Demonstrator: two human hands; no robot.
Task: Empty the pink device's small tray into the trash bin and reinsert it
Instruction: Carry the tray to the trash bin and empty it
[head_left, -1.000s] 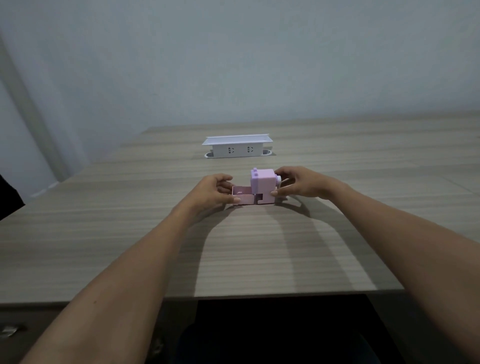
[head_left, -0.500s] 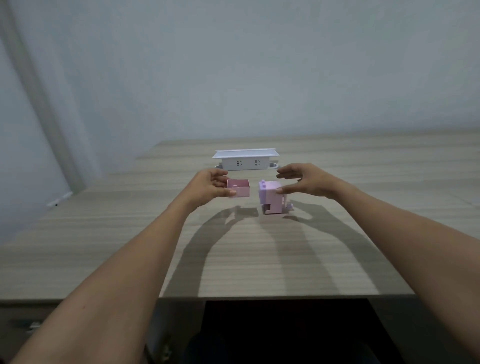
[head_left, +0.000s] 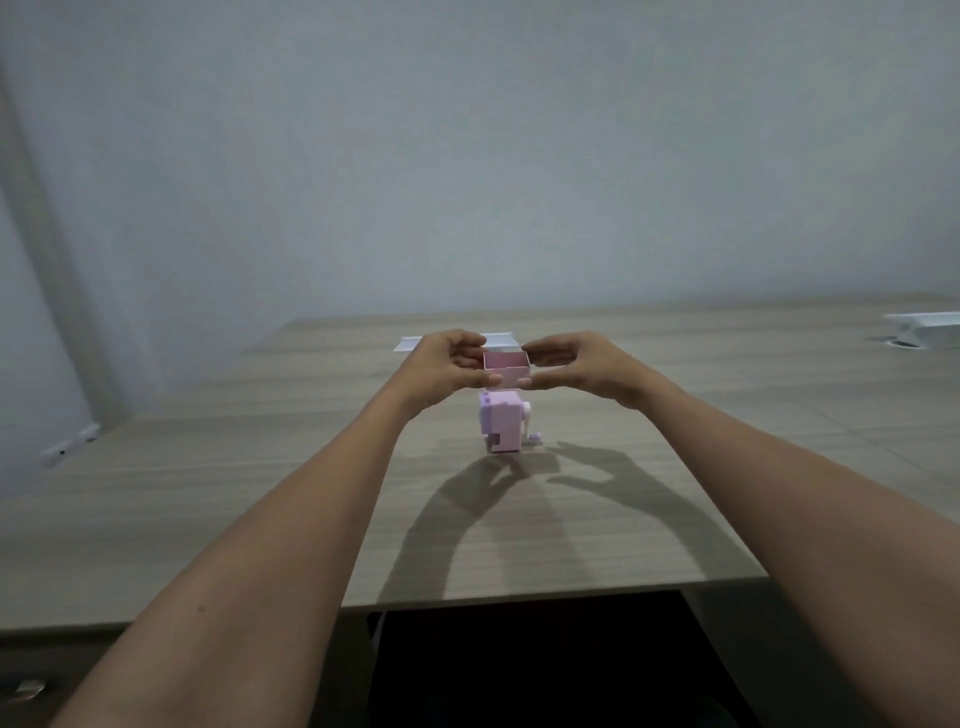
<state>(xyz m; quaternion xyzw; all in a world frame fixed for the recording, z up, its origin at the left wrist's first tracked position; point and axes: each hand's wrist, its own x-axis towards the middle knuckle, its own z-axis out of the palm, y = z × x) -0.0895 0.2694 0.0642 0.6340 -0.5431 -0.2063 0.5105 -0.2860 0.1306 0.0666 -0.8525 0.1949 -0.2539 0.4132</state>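
The pink device (head_left: 501, 427), a small boxy unit with a crank on its right side, stands upright on the wooden table (head_left: 260, 493). An empty slot shows at its lower left. Above it the small pink tray (head_left: 507, 370) is held level in the air with its open side up. My left hand (head_left: 445, 367) pinches the tray's left side and my right hand (head_left: 575, 365) pinches its right side. The tray's contents cannot be made out. No trash bin is in view.
A white power strip box (head_left: 408, 344) sits on the table behind my hands, mostly hidden by them. A second white box (head_left: 927, 327) lies at the far right. The table's front edge runs below my forearms, with dark space beneath it.
The tray came out of the device's left side in my left hand and rose above the device. My right hand left the device and took the tray's right side. The camera tilted up.
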